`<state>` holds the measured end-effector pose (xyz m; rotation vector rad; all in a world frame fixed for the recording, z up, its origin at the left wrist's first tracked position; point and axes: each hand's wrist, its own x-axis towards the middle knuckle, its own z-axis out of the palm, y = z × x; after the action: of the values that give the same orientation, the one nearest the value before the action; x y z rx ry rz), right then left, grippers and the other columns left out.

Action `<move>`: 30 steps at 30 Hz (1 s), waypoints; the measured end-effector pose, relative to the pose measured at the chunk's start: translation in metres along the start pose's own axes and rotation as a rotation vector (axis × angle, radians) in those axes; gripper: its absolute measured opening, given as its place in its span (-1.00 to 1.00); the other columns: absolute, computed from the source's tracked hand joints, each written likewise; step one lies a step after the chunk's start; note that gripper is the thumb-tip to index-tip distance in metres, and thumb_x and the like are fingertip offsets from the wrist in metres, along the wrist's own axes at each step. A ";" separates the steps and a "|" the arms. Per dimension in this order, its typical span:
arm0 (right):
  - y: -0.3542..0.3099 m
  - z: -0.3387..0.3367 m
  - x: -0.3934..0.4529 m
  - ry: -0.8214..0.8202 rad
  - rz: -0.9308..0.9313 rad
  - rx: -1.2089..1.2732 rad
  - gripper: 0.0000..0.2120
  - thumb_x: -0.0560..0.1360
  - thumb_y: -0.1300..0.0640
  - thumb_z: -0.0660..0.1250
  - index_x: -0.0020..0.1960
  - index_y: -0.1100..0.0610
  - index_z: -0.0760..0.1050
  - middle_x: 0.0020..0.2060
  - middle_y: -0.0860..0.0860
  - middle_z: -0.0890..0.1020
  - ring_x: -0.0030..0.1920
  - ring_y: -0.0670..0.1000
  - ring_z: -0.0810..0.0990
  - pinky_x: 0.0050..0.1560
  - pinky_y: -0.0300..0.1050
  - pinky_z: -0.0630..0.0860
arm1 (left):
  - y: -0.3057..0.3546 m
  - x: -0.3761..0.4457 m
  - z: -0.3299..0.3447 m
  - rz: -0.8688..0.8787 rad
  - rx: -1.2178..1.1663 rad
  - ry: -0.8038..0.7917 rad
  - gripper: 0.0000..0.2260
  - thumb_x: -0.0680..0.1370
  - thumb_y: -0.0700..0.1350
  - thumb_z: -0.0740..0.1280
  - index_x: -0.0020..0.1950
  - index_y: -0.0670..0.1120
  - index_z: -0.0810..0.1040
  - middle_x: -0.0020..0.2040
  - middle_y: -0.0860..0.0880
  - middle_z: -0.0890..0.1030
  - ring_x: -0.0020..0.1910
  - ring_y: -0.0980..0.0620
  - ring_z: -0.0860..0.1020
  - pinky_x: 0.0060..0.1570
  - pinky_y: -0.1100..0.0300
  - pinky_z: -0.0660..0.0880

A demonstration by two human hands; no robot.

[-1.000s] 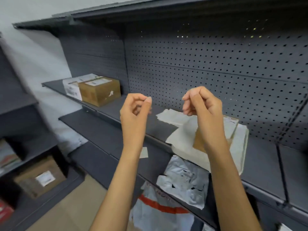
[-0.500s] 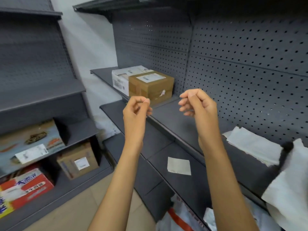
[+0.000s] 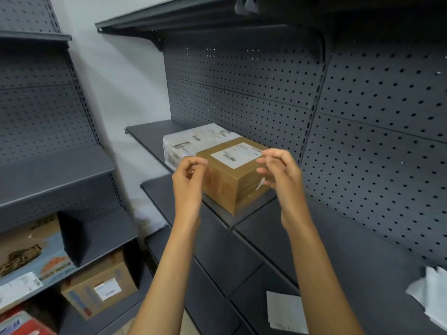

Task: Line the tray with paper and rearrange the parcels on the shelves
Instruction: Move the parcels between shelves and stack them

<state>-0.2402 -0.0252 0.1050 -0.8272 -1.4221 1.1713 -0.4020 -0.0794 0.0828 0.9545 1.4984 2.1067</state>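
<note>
A brown cardboard parcel [image 3: 232, 182] with a white label stands on the dark middle shelf [image 3: 266, 235]. A white wrapped parcel [image 3: 193, 141] touches it from behind on the left. My left hand [image 3: 189, 176] hovers at the brown parcel's left face, thumb and fingers curled together and holding nothing. My right hand [image 3: 278, 172] is at the parcel's right top edge with its fingers loosely apart; whether it touches the box is unclear. Crumpled white paper [image 3: 430, 293] shows at the right edge. The tray is out of view.
A flat white sheet [image 3: 285, 310] lies on the lower shelf. The shelving unit on the left holds a printed carton [image 3: 29, 259], a brown box with a label [image 3: 96, 286] and a red box [image 3: 19, 325]. Pegboard backs the shelves; another shelf overhangs above.
My view has swung left, away from the tray and its paper. Both hands have moved up to the brown parcel and now flank it; the right fingers have loosened.
</note>
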 end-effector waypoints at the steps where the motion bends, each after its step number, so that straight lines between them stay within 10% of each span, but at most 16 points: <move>1: 0.004 0.004 0.006 -0.009 0.029 -0.009 -0.88 0.64 0.12 0.27 0.14 0.05 0.56 0.07 -0.06 0.69 0.00 -0.10 0.65 -0.01 -0.16 0.56 | -0.004 0.009 0.000 -0.015 0.003 -0.003 -0.80 0.59 -0.22 0.32 -0.16 0.04 0.56 -0.10 0.07 0.63 0.00 0.05 0.57 -0.06 0.31 0.43; 10: 0.049 0.058 0.081 0.121 0.098 -0.201 -0.77 0.64 0.10 0.32 0.27 -0.05 0.44 0.20 -0.05 0.54 0.03 -0.21 0.57 0.07 -0.24 0.57 | -0.037 0.134 0.005 -0.013 0.081 -0.270 -0.88 0.60 -0.27 0.32 -0.10 -0.10 0.57 -0.13 0.08 0.58 -0.05 0.16 0.53 0.07 0.31 0.43; 13: 0.077 0.065 0.094 0.278 0.090 -0.318 -0.69 0.59 0.11 0.36 0.17 -0.25 0.37 0.37 0.07 0.42 0.40 0.10 0.44 0.42 0.19 0.41 | -0.051 0.159 0.009 -0.064 0.129 -0.366 -0.85 0.62 -0.26 0.30 -0.09 -0.07 0.57 -0.10 0.13 0.58 -0.07 0.26 0.51 -0.11 0.54 0.39; 18: 0.103 0.073 0.095 0.371 0.170 -0.203 -0.40 0.57 0.19 0.35 0.54 0.02 0.19 0.51 0.06 0.27 0.50 0.12 0.32 0.49 0.21 0.35 | -0.078 0.185 0.016 -0.155 0.296 -0.575 -0.75 0.67 -0.24 0.22 0.30 -0.13 0.58 0.16 0.08 0.58 0.20 0.10 0.51 0.13 0.35 0.38; 22: 0.102 0.078 0.094 0.440 0.302 0.128 -0.23 0.61 0.23 0.34 0.64 0.02 -0.05 0.47 0.11 0.44 0.35 0.15 0.54 0.33 0.11 0.53 | -0.086 0.201 0.022 -0.210 0.413 -0.706 -0.58 0.67 -0.19 0.25 0.54 -0.07 0.38 0.49 -0.06 0.45 0.45 -0.03 0.42 0.36 0.12 0.33; 25: 0.100 0.081 0.095 0.464 0.380 0.273 -0.44 0.63 0.22 0.31 0.55 0.05 0.18 0.30 0.13 0.59 0.06 0.11 0.67 -0.02 0.00 0.66 | -0.085 0.202 0.026 -0.280 0.370 -0.795 -0.54 0.67 -0.18 0.24 0.58 -0.04 0.32 0.53 -0.04 0.41 0.42 -0.01 0.43 0.34 0.12 0.35; 30: 0.091 0.082 0.084 0.498 0.358 0.319 -0.49 0.63 0.22 0.30 0.52 -0.01 0.24 0.24 0.13 0.65 0.02 0.10 0.69 0.00 0.06 0.67 | -0.078 0.198 0.022 -0.322 0.299 -0.859 -0.55 0.69 -0.22 0.22 0.59 -0.05 0.32 0.57 0.03 0.35 0.48 0.00 0.41 0.38 0.15 0.37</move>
<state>-0.3464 0.0609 0.0467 -1.0782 -0.6762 1.2995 -0.5299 0.0926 0.0750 1.3702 1.3653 1.0299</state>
